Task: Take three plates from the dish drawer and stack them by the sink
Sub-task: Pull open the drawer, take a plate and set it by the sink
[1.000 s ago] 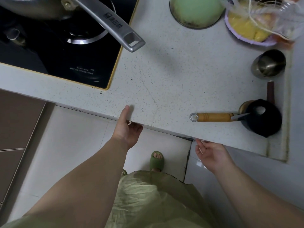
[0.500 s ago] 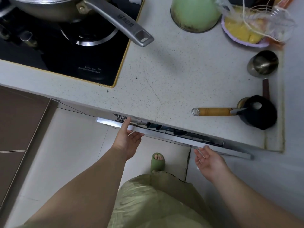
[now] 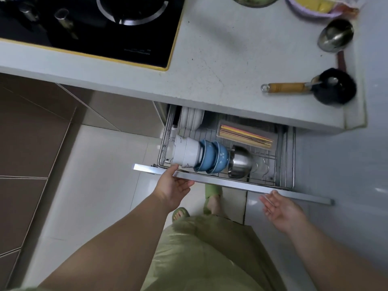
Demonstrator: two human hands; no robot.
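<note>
The dish drawer [image 3: 235, 183] stands pulled out from under the counter, its wire rack showing. White plates [image 3: 192, 119] stand on edge at the rack's back left, partly hidden under the counter edge. In front lie white bowls [image 3: 186, 153], blue bowls [image 3: 213, 157] and a steel bowl [image 3: 241, 161] on their sides. My left hand [image 3: 173, 186] grips the drawer's front rail near its left end, thumb on top. My right hand [image 3: 279, 207] hovers palm up just below the rail's right part, holding nothing.
A tray of chopsticks [image 3: 246, 134] sits at the rack's back right. On the counter [image 3: 220, 59] are a black stove [image 3: 94, 28], a steel ladle [image 3: 334, 35] and a black brush with a wooden handle [image 3: 315, 88]. My feet in green slippers [image 3: 212, 192] stand below the drawer.
The drawer has slid from closed to far out, exposing the dishes. My left hand pulled back with the rail; my right hand came off it and opened.
</note>
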